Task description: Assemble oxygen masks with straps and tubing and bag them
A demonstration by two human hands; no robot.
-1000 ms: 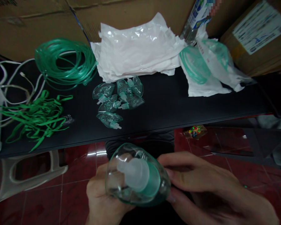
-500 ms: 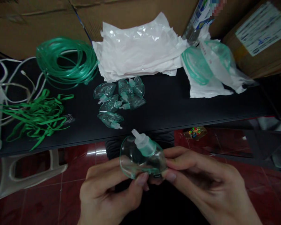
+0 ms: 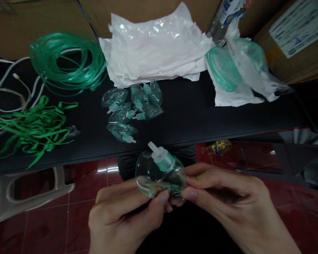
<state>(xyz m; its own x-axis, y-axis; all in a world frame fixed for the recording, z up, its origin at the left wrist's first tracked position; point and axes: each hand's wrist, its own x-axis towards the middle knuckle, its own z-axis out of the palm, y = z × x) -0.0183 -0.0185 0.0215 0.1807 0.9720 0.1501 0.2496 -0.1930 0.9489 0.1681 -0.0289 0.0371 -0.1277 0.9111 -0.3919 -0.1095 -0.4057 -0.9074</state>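
- Face mask (image 3: 159, 176), one, clear green plastic with a whitish connector pointing up and away, held over the person's dark lap, just off the table's near edge. The left hand (image 3: 125, 215) pinches its lower rim between thumb and fingers; the right hand (image 3: 230, 201) pinches its right end between thumb and forefinger. Fingers cover part of the rim.
- Black table (image 3: 190, 109), one, running across the view.
- Cardboard (image 3: 42, 17) standing along the back, closing off the table's far side.
- Cardboard box (image 3: 288, 70), one, at the right, with a white label (image 3: 299, 28): printed lines and a blue handwritten mark, too small to read.
- White packets (image 3: 156, 49), stacked at the back, too overlapped to count.
- Coil of green tubing (image 3: 41, 58), one, left of the packets.
- Bagged tubing (image 3: 225, 68), right of the packets, its strip bearing illegible reddish print.
- Green straps (image 3: 42, 121), tangled at the left, uncountable.
- Bottle (image 3: 224, 19), one, blue-and-white label unreadable.
- Six more masks (image 3: 122, 130), clustered mid-table.
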